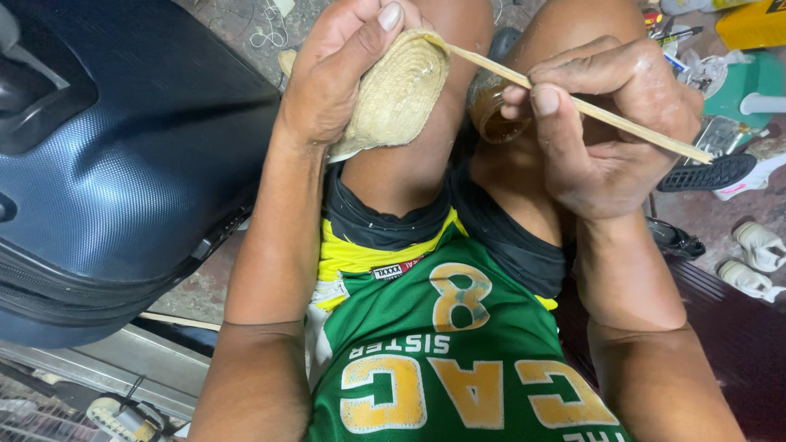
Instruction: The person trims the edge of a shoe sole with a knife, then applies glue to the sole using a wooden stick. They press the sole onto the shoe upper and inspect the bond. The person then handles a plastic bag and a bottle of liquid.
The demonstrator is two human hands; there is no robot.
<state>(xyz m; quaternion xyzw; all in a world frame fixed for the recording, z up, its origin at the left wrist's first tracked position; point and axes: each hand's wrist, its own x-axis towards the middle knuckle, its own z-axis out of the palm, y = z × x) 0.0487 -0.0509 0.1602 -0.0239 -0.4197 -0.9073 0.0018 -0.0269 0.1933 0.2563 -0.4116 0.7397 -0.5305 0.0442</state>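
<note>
Woven straw made up the sole (399, 94) we gripped in our left hand (336, 74), fingers closed round its far edge and thumb pressed on top, its lower end resting against our left knee. Our right hand (602, 123) was closed on a thin wooden stick (589, 108), pinched between thumb and fingers like a pen, with its tip touching the sole's upper edge. Just behind that hand, between our knees, sat a small brown jar (491, 110), mostly hidden; what it held we could not tell. A dark blue suitcase (115, 147) lay on the floor close by our left arm, and a black sole (708, 173) and some white pieces (757, 245) lay on the floor to our right.

We judged the step in hand to be spreading something along the sole's rim with the stick. The next move would call for a steady left grip and a light drag of the tip along the edge, turning the sole as needed.
</note>
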